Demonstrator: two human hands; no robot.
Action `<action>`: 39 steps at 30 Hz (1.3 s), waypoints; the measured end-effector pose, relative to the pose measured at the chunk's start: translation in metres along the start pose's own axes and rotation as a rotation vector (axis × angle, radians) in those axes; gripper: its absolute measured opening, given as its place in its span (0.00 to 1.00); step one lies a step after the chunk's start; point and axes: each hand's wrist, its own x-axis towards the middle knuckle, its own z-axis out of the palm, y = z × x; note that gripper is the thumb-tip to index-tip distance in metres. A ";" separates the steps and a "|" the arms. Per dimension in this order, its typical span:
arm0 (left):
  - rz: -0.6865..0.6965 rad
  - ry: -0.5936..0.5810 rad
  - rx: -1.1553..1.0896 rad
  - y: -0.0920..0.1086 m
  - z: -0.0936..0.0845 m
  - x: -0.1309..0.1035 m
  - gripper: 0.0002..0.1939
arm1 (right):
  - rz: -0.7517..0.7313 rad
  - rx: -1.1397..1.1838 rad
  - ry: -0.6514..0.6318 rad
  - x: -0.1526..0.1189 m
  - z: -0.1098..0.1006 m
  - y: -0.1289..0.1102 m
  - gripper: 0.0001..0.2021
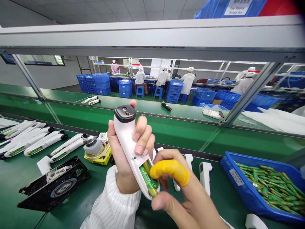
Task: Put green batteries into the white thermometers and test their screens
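Observation:
My left hand is wrapped round a white handheld infrared thermometer with a black head. The thermometer is tilted, its black end up and its battery compartment uncovered towards me. Inside lie green and gold batteries. My right hand is at the compartment, a yellow finger cot on one finger. That finger bends onto the batteries while the thumb is at the thermometer's lower end. The other right fingers are partly hidden behind.
A blue bin full of green batteries stands at right. Several white thermometers lie at left, near a black fan and a bottle in a yellow holder. A shelf beam crosses above; people sit beyond.

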 end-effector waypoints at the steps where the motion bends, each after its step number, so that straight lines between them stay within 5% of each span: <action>1: -0.007 -0.005 -0.005 0.000 0.000 0.000 0.29 | -0.003 -0.010 -0.034 0.001 0.000 0.001 0.07; 7: -0.060 -0.062 0.008 -0.006 0.000 -0.002 0.29 | 0.115 -0.061 -0.085 -0.005 0.003 0.001 0.11; 11: 0.050 0.025 0.126 -0.011 -0.001 -0.002 0.31 | 0.142 -0.112 -0.035 -0.009 0.001 0.001 0.10; 19: -0.048 0.050 0.186 -0.016 0.001 -0.003 0.30 | 0.339 0.413 -0.066 -0.002 0.004 0.009 0.10; 24: 0.015 0.198 0.685 -0.018 -0.008 0.000 0.20 | 0.179 0.048 0.074 0.002 -0.004 0.011 0.06; 28: 0.007 0.102 0.870 -0.016 -0.014 0.005 0.17 | 0.144 -0.197 0.066 0.006 -0.008 0.016 0.09; 34: 0.001 0.098 1.003 -0.012 -0.017 0.008 0.13 | 0.135 -0.191 -0.071 0.009 -0.008 0.020 0.08; 39: 0.030 0.160 1.001 -0.017 -0.020 0.008 0.11 | 0.119 -0.129 -0.021 0.014 -0.007 0.025 0.10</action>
